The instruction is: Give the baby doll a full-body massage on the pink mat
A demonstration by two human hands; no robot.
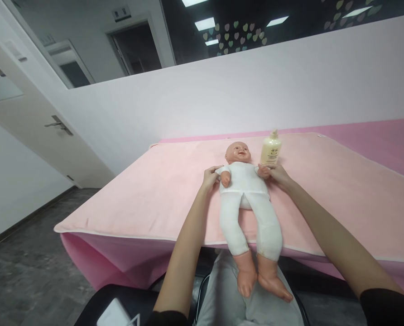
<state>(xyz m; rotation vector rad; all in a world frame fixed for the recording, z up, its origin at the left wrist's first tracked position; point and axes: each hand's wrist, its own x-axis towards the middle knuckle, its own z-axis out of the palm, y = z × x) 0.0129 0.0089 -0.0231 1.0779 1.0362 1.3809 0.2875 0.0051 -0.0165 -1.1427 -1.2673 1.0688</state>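
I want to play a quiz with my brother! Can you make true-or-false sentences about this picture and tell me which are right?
1. The doll lies face up. True.
2. The bottle has tipped over. False: the bottle stands upright near the doll's head.
3. The person's left hand is at the doll's sleeve. True.
4. The person's right hand is on the bottle's pump. False: the right hand is at the doll's hand.
5. The doll wears white clothes. True.
6. The doll wears shoes. False: its feet are bare.
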